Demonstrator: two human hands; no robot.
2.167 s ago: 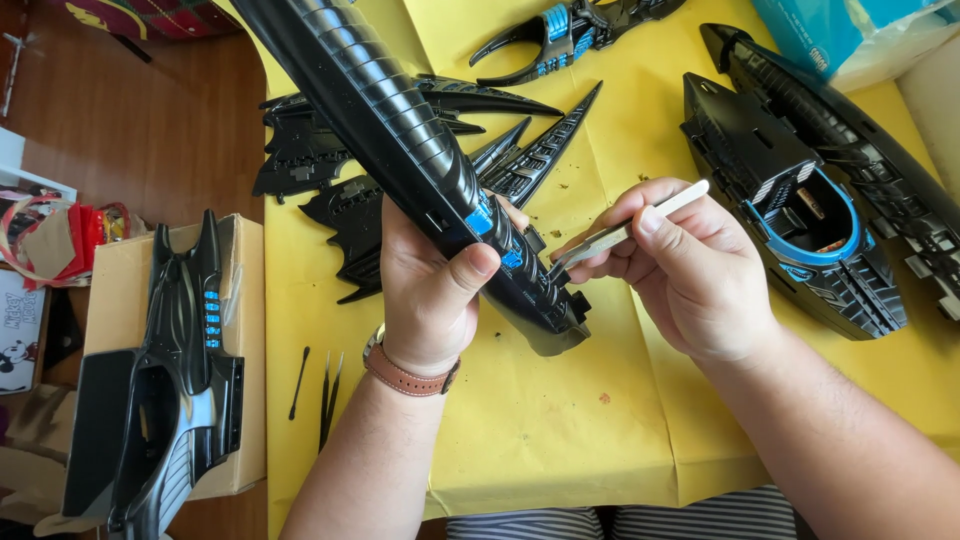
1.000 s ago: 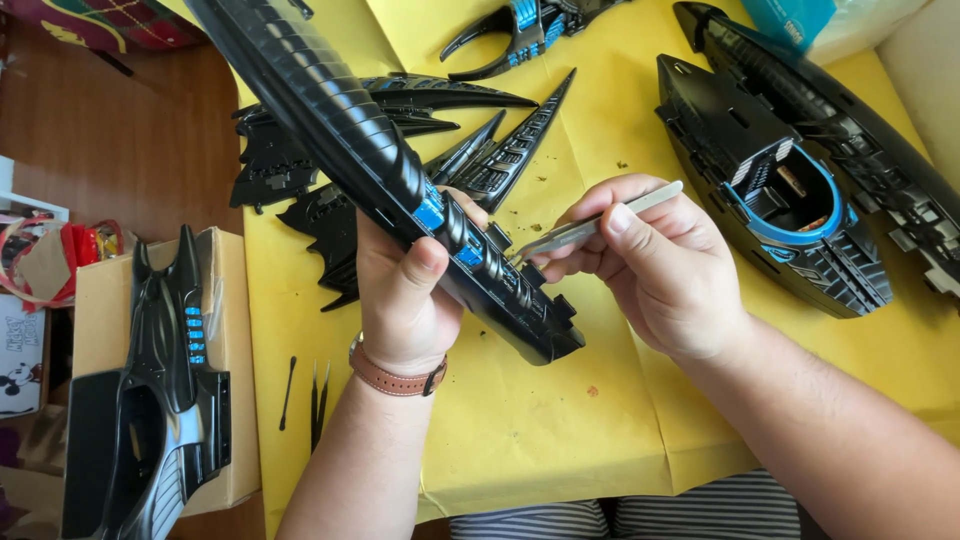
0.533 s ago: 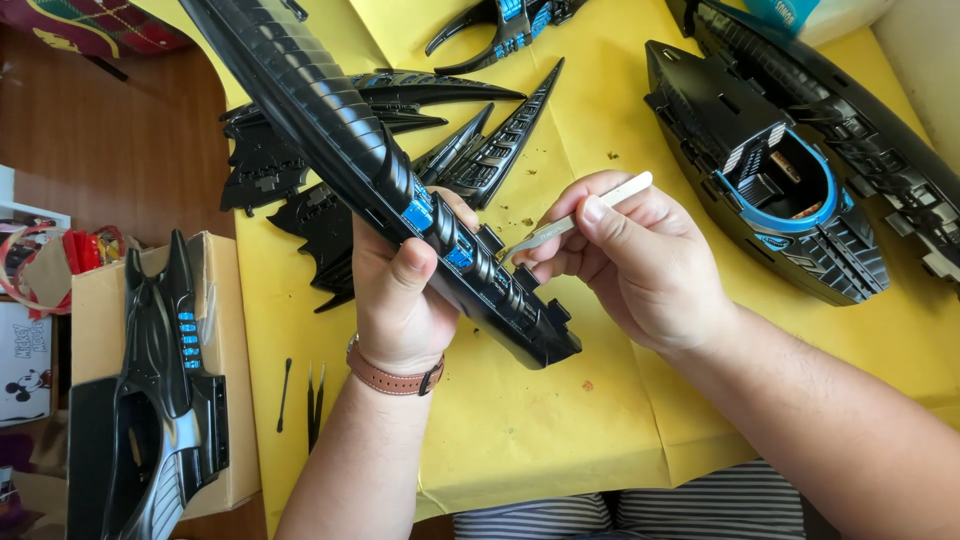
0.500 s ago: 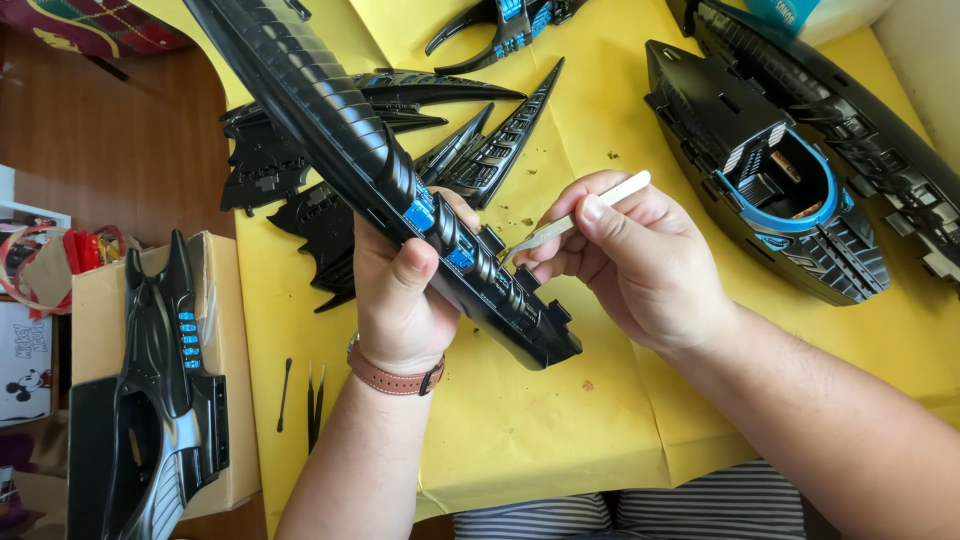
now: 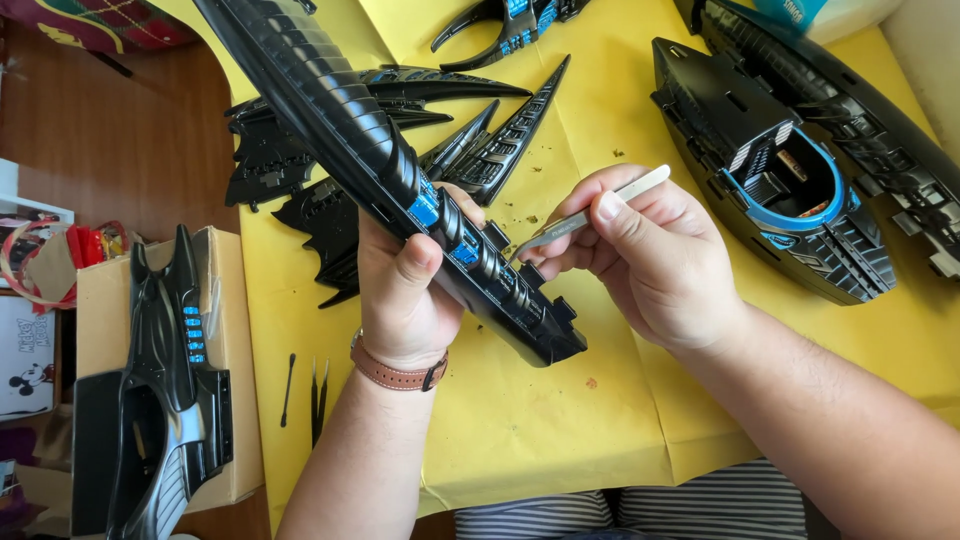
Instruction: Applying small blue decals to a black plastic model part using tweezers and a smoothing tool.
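Left hand (image 5: 405, 295) raised, palm toward the body, fingers wrapped round a long black ribbed plastic hull piece (image 5: 380, 165), thumb across its front (brown leather strap on the wrist). Right hand (image 5: 640, 260) pinches slim silver metal tweezers (image 5: 590, 215), forearm angling in from lower right.

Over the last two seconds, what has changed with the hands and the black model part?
Little changed. The left hand keeps its grip on the long black ribbed part, and the right hand keeps the metal tweezers with their tip at the part's blue-marked section. The whole view has drifted slightly. The black hull and fin pieces lie unmoved on the yellow paper.
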